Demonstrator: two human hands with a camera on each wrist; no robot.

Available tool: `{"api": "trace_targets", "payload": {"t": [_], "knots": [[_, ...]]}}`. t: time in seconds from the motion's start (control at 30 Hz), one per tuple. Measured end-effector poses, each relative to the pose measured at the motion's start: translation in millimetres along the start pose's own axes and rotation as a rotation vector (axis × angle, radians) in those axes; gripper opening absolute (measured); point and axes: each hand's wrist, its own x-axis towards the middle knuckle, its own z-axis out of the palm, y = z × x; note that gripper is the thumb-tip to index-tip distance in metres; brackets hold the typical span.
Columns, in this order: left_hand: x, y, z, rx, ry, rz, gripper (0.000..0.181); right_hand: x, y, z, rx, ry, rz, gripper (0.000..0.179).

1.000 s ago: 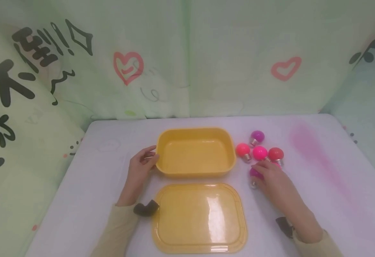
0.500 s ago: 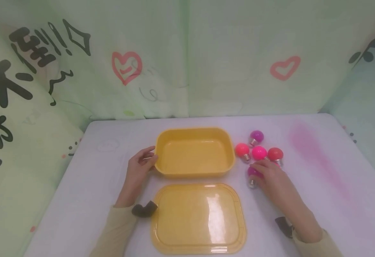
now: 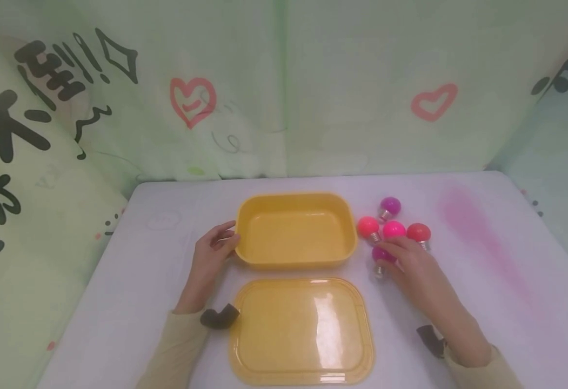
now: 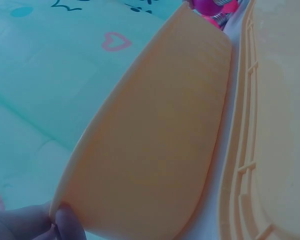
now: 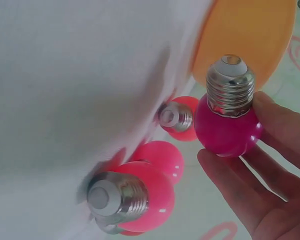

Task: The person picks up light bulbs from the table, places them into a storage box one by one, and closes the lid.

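Note:
My left hand (image 3: 211,262) pinches the left rim of a deep yellow plastic box (image 3: 295,233) between thumb and fingers; the left wrist view shows the thumb and a finger on that rim. To the box's right, my right hand (image 3: 420,273) holds a purple light bulb (image 5: 227,127) by its round globe, thumb on one side and fingers on the other. Its metal screw base sticks out free. In the right wrist view the bulb is off the table. Beyond that hand lie an orange-pink bulb (image 3: 368,227), a pink bulb (image 3: 393,229) and a red bulb (image 3: 418,232).
Another purple bulb (image 3: 391,205) lies farthest back. In the right wrist view, a pink bulb (image 5: 160,195) lies near the hand, hidden by it from the head. A yellow lid (image 3: 284,329) lies flat in front of the box. Green printed cloth (image 3: 332,129) hangs behind the white table.
My right hand has raised the purple bulb slightly and shifted it a little away from me. The left hand and the box have stayed in place.

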Motion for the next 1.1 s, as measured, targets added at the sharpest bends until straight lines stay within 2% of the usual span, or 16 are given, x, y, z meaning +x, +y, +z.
{"api": "trace_targets", "payload": {"t": [0.1,0.37,0.8,1.1], "knots": [[-0.1,-0.5,0.4,-0.02,0.001,0.004,0.042,0.1,-1,-1,0.004,0.044,-0.044,0.058],[-1.1,2.3,1.2,-0.003,0.012,-0.001,0.042,6.0,-8,-5,0.005,0.159,-0.172,0.052],[-0.4,1.0,0.3,-0.011,-0.002,0.003,0.043,17.0,-27,-7,0.042,0.288,-0.316,0.045],[1.3,1.5,0.4,0.014,0.0,-0.021,0.044,31.4,-40,-3,0.087,0.296,-0.371,0.041]]}}
